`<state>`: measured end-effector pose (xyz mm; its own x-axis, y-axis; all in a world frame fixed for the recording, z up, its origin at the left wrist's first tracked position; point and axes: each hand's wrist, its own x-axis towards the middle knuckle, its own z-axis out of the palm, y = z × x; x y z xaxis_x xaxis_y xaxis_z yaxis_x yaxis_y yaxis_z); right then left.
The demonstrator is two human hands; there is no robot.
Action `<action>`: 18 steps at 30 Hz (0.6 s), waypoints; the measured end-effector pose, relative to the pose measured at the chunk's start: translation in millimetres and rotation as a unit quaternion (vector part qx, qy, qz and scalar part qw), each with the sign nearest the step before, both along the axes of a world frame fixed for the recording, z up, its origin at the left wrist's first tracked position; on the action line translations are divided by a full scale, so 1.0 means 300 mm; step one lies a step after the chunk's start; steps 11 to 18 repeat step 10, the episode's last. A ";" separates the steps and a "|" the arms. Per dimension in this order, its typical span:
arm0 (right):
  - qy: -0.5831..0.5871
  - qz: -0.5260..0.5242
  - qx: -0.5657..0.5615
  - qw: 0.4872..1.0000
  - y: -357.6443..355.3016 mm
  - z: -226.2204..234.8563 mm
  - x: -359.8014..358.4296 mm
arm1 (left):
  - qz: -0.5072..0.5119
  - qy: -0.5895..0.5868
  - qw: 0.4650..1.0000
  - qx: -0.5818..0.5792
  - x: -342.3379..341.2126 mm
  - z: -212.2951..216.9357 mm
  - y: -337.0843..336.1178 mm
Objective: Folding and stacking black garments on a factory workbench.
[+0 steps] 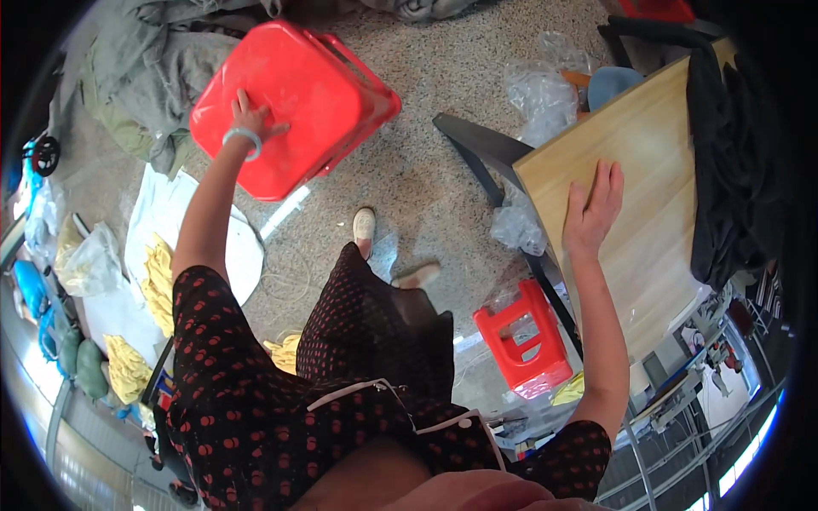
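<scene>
My left hand (256, 126), with a pale bangle at its wrist, rests with fingers spread on the flat top of a red plastic stool (298, 89). That stool stands on the speckled floor at the upper left. On the right, my right hand (594, 209) lies flat on a light wood-grain tabletop (652, 183), near its left edge. Neither hand grasps anything. Black cloth (737, 179) is heaped along the far right side of the tabletop.
A second red plastic stool (524, 336) stands below the table's dark leg (481, 140). Clear plastic bags (541, 94) lie beside the table. Grey fabric (162, 72) is piled at upper left. White sheeting (243, 260) and yellow cloth (158, 281) lie on the left.
</scene>
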<state>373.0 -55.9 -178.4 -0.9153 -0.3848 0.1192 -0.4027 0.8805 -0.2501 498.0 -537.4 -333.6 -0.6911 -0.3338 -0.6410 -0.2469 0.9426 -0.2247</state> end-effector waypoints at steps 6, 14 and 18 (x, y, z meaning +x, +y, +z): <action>0.019 0.001 0.015 1.000 0.028 0.001 0.002 | 0.072 -0.042 0.995 0.055 0.278 -0.008 0.166; 0.018 -0.001 0.027 0.999 0.002 -0.003 0.021 | 0.071 -0.089 0.993 0.018 0.452 -0.036 0.226; 0.018 -0.001 0.027 0.999 0.002 -0.003 0.021 | 0.071 -0.089 0.993 0.018 0.452 -0.036 0.226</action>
